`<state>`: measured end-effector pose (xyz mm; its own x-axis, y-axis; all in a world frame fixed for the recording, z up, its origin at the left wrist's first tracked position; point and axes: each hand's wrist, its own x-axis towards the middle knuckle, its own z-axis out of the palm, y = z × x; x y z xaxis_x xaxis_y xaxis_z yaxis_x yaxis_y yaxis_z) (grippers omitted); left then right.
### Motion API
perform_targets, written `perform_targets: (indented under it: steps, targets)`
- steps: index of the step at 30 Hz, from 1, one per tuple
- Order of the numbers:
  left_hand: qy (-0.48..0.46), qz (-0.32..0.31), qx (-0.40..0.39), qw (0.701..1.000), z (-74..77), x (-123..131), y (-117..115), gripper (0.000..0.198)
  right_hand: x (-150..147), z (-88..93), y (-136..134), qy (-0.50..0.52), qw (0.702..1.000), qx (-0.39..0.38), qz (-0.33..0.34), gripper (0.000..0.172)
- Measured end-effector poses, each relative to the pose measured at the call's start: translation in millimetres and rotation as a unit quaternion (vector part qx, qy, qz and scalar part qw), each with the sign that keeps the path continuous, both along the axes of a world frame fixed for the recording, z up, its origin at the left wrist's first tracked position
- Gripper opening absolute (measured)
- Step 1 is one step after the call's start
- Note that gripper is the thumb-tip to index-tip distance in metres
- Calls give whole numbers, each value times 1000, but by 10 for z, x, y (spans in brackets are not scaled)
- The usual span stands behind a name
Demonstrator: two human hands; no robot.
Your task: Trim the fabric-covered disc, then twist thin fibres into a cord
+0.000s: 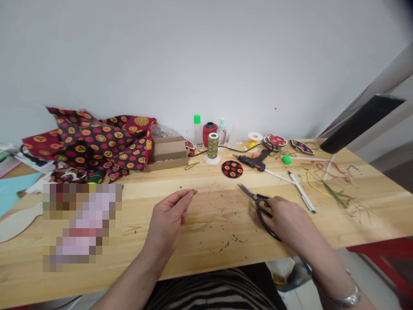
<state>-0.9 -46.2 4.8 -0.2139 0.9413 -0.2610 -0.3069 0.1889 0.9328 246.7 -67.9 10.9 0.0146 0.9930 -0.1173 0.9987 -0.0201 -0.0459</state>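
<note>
My left hand (pixel 172 207) is raised just over the middle of the table, thumb and forefinger pinched together. A thin olive thread (pixel 201 227) trails below it; the tiny tip between the fingers is too small to make out. My right hand (pixel 287 217) grips the black handles of a pair of scissors (pixel 258 200), blades slightly apart and pointing up and to the left. Beyond the hands lies a round patterned fabric-covered disc (pixel 232 169). An olive thread spool (pixel 213 146) stands upright behind it. Dark snippets are scattered between my hands.
A black glue gun (pixel 254 161) with its cord lies behind the scissors. To the right are a white pen (pixel 301 191), a green lump (pixel 286 159) and loose threads. Crumpled patterned fabric (pixel 103 142) and a cardboard box (pixel 169 153) sit at the back left.
</note>
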Motion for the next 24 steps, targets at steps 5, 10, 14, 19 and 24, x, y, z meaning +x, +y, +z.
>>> perform_targets:
  steps: [5, 10, 14, 19, 24]
  targets:
    - [3, -23, -5, 1000, 7, 18, -6, 27, 206, -13, 74, -12, 999, -25, -19, 26]
    - [10, -27, -3, 1000, 16, 14, -17, 27, 242, 74, 100, -32, 997, -58, -24, 25]
    - [7, -24, -5, 1000, 18, 12, -16, 28, 251, 128, 131, -42, 995, -80, -53, 22]
    - [3, -30, -3, 1000, -4, 6, -21, 27, 202, 195, 139, -20, 998, -11, -59, 27]
    - [16, -43, -6, 999, -5, 49, -30, 26, -140, 136, 132, 160, 969, 122, 143, 16]
